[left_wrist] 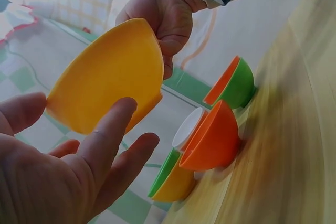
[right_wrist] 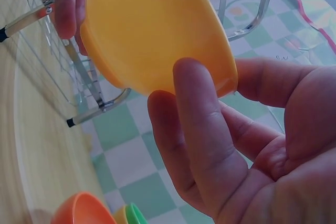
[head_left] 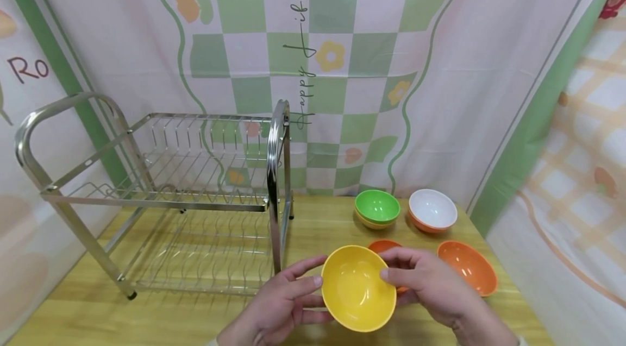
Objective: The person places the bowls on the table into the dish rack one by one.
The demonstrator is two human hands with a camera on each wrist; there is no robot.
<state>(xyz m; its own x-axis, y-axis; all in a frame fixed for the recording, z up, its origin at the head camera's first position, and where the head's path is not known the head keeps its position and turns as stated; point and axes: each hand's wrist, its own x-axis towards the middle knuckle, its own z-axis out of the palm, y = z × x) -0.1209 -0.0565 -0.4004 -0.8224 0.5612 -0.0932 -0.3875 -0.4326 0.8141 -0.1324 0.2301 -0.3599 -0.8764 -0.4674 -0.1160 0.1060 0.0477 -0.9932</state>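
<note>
- Currently, a round yellow glossy bowl (head_left: 358, 289) is held up off the table (head_left: 320, 226), tilted so that its inside shows in the head view.
- Left hand (head_left: 288, 302): thumb at the rim and fingers spread against the outside, holding the bowl between them.
- Right hand (head_left: 435, 281): thumb over the rim, fingers behind the wall, pinching the opposite side.
- Just behind the raised bowl, partly hidden by it and the right hand, an orange bowl (head_left: 383, 246) sits on the table.
- Near the table's right edge, a second orange bowl (head_left: 467, 267) rests in a dark-green bowl (left_wrist: 244, 85).
- Towards the back edge, a bright-green bowl (head_left: 377, 205) is nested in another yellow bowl (head_left: 375, 223).
- By the back right corner, a white bowl (head_left: 432, 209) sits in a third orange bowl (head_left: 424, 226).
- Along the table's left side stands a two-tier silver metal dish rack (head_left: 161, 203).
</note>
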